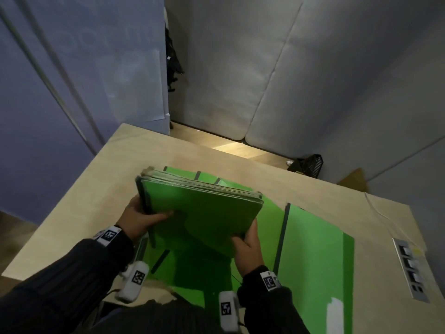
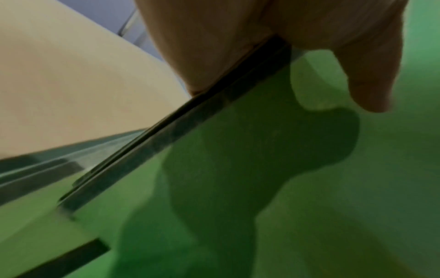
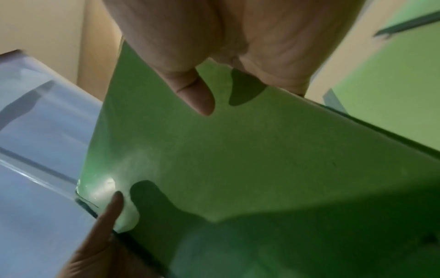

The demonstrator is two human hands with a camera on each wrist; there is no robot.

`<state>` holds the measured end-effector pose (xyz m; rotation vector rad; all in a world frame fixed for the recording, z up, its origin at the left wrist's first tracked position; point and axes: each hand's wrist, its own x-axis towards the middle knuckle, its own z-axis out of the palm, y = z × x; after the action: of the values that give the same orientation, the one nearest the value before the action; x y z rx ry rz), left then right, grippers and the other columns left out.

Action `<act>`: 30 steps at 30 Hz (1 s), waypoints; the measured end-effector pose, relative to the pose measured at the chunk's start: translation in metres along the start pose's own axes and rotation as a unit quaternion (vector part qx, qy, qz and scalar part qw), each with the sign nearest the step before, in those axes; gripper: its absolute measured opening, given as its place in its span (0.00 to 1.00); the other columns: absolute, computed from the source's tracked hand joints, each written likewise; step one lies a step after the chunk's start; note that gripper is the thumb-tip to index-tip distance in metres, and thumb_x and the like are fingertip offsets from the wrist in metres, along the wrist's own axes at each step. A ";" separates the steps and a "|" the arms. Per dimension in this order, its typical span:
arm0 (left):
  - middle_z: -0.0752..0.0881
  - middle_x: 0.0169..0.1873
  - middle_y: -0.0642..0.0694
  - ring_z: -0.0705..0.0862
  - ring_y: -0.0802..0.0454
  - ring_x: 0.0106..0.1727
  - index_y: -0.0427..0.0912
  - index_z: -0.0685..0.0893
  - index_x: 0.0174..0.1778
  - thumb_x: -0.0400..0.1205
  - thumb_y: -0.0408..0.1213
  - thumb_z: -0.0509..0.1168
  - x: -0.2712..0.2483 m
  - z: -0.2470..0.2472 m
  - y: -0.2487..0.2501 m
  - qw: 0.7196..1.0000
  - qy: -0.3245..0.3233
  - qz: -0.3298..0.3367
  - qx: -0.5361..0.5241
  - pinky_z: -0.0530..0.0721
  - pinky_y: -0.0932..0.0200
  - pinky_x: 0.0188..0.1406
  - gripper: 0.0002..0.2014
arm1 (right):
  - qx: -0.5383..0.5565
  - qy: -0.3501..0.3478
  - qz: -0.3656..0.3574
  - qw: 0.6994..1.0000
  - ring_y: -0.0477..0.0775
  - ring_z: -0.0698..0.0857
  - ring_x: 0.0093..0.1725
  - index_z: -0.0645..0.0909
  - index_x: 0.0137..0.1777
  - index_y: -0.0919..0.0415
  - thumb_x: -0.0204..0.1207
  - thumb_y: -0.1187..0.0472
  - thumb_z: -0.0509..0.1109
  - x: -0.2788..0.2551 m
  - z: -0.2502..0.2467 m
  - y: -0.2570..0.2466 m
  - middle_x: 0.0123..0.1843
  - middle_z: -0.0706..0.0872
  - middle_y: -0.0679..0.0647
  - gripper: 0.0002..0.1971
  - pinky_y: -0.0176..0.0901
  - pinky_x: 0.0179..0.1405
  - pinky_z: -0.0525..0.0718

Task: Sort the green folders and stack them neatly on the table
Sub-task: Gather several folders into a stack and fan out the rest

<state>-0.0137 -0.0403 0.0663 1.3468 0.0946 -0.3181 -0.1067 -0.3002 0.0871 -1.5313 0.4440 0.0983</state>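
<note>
A stack of several green folders [image 1: 204, 206] is held tilted above the table, its dark spines to the left. My left hand [image 1: 139, 218] grips the stack's left edge, thumb on top [image 2: 371, 90]. My right hand [image 1: 248, 244] grips the near right corner, its thumb [image 3: 197, 94] lying on the top cover [image 3: 238, 159]. More green folders lie flat on the table beneath: one to the right [image 1: 315, 249] with a dark spine, others under the stack [image 1: 190, 271] and behind it [image 1: 183, 171].
The light wooden table [image 1: 96, 184] spreads left and behind the folders. A metal socket strip [image 1: 409, 268] is set into its right side. A black basket [image 1: 308, 163] sits on the floor beyond the table, padded grey wall panels [image 1: 313, 80] behind.
</note>
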 end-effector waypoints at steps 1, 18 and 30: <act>0.98 0.42 0.51 0.96 0.52 0.45 0.51 0.97 0.44 0.34 0.57 0.92 0.000 0.001 -0.006 1.000 -0.005 -0.014 0.000 0.97 0.52 0.45 0.40 | 0.006 0.006 0.012 1.000 0.48 0.80 0.69 0.62 0.78 0.37 0.78 0.77 0.60 0.000 0.002 0.003 0.69 0.82 0.45 0.37 0.55 0.68 0.82; 0.95 0.30 0.53 0.93 0.57 0.28 0.42 0.87 0.44 0.80 0.30 0.75 -0.004 -0.092 0.026 0.958 0.284 -0.030 0.007 0.94 0.58 0.29 0.05 | -0.634 -0.146 0.063 0.757 0.77 0.51 0.82 0.64 0.71 0.32 0.57 0.36 0.79 0.053 -0.020 0.078 0.87 0.37 0.45 0.42 0.83 0.70 0.72; 0.82 0.76 0.32 0.84 0.31 0.74 0.41 0.80 0.80 0.63 0.65 0.82 -0.015 -0.209 -0.105 0.910 0.291 -0.295 -0.007 0.77 0.29 0.78 0.51 | -0.531 0.016 -0.009 0.847 0.58 0.90 0.50 0.74 0.73 0.59 0.78 0.68 0.70 0.047 0.002 0.050 0.52 0.91 0.60 0.23 0.45 0.53 0.89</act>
<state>-0.0333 0.1454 -0.0759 1.3406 1.0170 -0.4086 -0.0799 -0.3056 0.0243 -2.6363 0.4144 0.3475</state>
